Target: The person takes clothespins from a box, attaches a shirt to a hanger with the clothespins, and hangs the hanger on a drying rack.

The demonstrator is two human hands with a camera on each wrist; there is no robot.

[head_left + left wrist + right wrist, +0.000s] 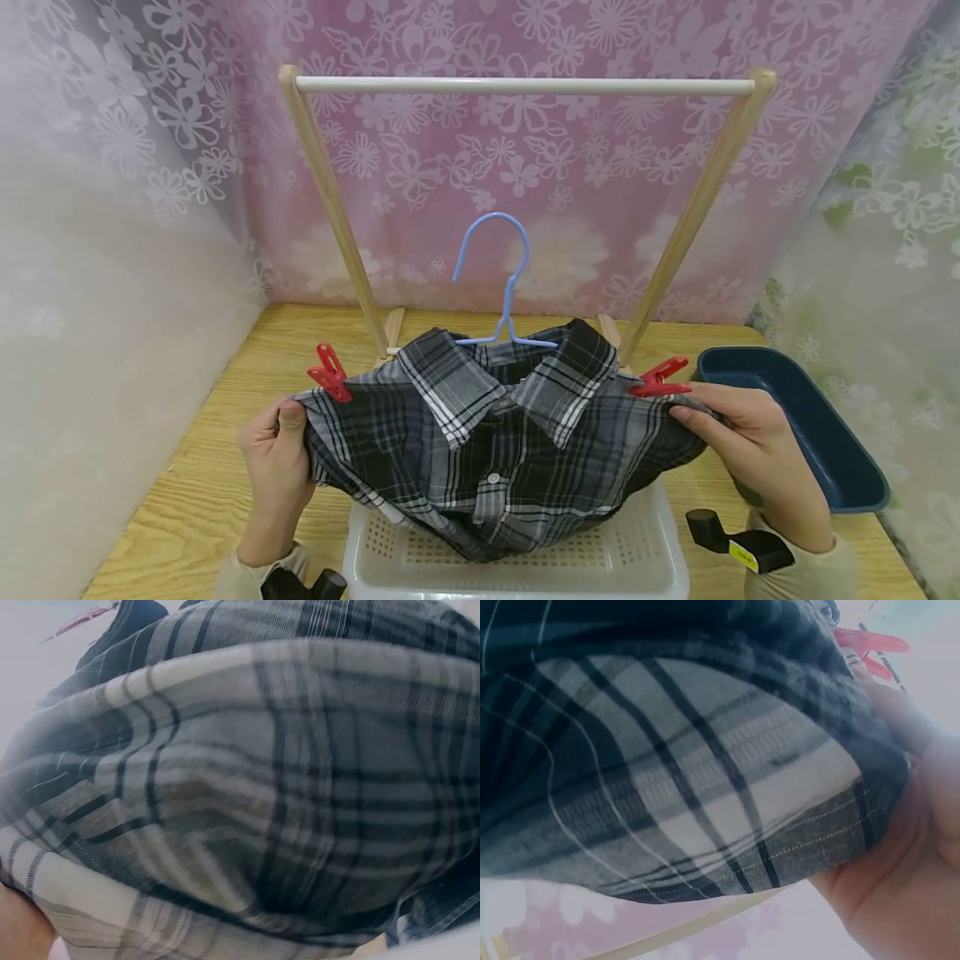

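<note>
A black, grey and white plaid shirt (465,467) is spread between both hands over the white basket (360,558). My left hand (277,462) pinches one shoulder end with the thumb on top; my right hand (757,442) pinches the other. Inside the collar sits a light blue hanger (508,292), its hook standing up. One red clothespin (330,372) is clipped at the left shoulder, a second red clothespin (662,378) at the right shoulder beside my fingers. In the wrist views the sleeve cloth (225,772) (727,757) fills most of the picture.
Behind the shirt stands a wooden rack with a white bar (525,86) across its top. A dark blue tray (795,417) lies at the right, beyond my right hand. Flowered curtains (480,167) close off the back and sides of the wood-grain table (187,467).
</note>
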